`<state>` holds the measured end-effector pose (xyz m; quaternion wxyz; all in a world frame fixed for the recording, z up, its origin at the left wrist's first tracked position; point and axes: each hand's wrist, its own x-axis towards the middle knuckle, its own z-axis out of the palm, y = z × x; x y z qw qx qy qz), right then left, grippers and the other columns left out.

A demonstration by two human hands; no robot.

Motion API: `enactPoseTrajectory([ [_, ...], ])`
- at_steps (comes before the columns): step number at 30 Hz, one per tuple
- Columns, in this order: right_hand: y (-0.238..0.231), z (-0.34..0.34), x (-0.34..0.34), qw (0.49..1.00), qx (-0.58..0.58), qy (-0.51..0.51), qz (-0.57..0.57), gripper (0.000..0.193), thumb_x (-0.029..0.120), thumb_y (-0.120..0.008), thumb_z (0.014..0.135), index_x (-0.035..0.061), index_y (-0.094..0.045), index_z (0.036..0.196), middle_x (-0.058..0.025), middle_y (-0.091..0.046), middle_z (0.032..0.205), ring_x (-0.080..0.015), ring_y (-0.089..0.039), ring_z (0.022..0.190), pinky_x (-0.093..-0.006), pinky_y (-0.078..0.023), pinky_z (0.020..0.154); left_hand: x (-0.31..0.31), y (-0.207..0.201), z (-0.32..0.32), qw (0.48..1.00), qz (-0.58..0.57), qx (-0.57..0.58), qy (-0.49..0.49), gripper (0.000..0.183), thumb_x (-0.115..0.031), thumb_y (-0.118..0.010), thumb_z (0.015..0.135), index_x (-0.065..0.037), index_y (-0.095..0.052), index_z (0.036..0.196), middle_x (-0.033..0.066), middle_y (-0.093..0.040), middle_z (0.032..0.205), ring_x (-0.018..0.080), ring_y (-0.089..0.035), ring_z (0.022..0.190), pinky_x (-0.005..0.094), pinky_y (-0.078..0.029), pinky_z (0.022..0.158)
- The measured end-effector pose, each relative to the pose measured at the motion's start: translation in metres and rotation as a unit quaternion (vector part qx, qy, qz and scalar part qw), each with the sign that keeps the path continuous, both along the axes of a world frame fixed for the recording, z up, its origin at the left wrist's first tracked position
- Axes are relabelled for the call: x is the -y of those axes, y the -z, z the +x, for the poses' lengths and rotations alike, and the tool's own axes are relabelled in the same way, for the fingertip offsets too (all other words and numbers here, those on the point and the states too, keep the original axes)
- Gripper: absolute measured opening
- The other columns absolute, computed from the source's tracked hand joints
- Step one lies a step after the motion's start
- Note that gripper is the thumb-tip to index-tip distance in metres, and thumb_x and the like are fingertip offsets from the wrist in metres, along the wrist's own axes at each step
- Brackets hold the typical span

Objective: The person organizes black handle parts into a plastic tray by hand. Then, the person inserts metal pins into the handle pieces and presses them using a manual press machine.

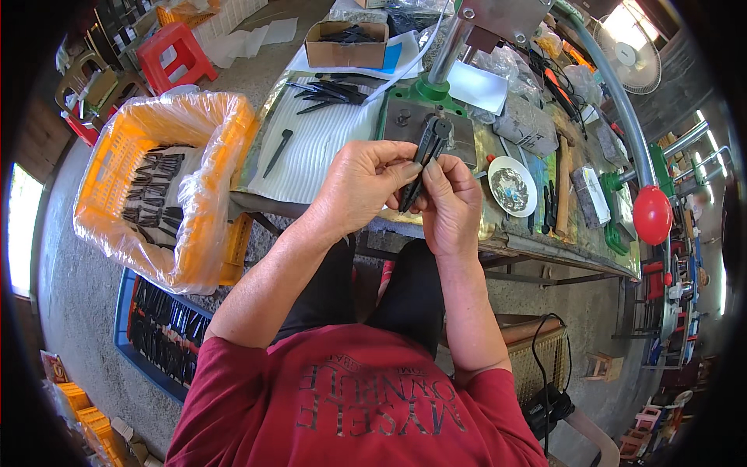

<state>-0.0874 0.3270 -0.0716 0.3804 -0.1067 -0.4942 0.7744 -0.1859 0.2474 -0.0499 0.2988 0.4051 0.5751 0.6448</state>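
At my workbench (513, 231), a plastic-lined orange crate (240, 117) stands on my left, a green-based press (450, 56) before me. My left hand (366, 179) and right hand (455, 201) both pinch a slim black two-legged part (430, 146) in front of the press.

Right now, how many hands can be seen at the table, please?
2: the left hand on the left side of the black tool, nearer the ribbed white sheet; the right hand on its right side, nearer the white dish. None seems hidden.
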Motion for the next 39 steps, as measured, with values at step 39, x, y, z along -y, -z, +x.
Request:
enactPoseTrajectory([
  [39,-0.022,-0.010,-0.018,0.998,-0.007,0.024,0.063,0.015,0.015,-0.053,0.082,0.0018,-0.050,0.076,-0.0003,-0.050,0.063,-0.0052,-0.043,0.048,-0.0167,-0.036,0.044,-0.019,-0.022,-0.008,0.998,0.025,-0.058,-0.008,0.024,-0.009,-0.056,0.078,0.003,-0.056,0.099,0.0049,-0.059,0.075,0.0047,-0.050,0.056,0.0156,-0.040,0.045],
])
